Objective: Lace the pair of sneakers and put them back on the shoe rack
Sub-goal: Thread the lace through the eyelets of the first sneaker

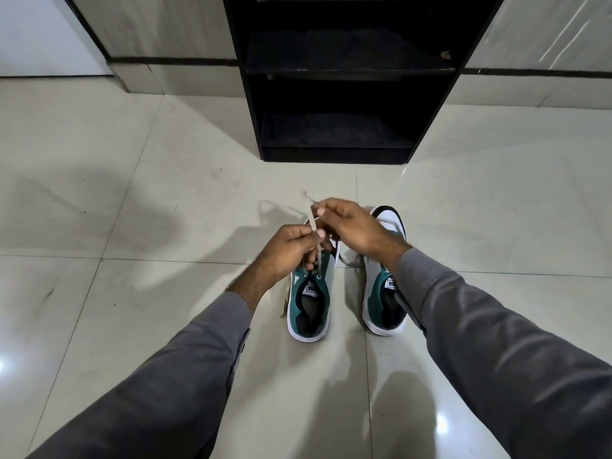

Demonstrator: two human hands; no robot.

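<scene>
Two teal, grey and white sneakers stand side by side on the tiled floor, toes pointing away from me. Over the left sneaker (309, 303) my left hand (291, 248) pinches a pale lace (312, 223) that rises from the top eyelets. My right hand (351, 226) pinches the same lace higher up, just above the shoe's toe. The right sneaker (385, 293) sits under my right wrist, partly hidden by it, with a loose lace end lying between the two shoes.
A black shoe rack (341, 77) with bare shelves stands straight ahead against the wall, its base about a shoe's length beyond the sneakers. Glossy pale floor tiles (132, 210) spread to both sides. Grey wall panels flank the rack.
</scene>
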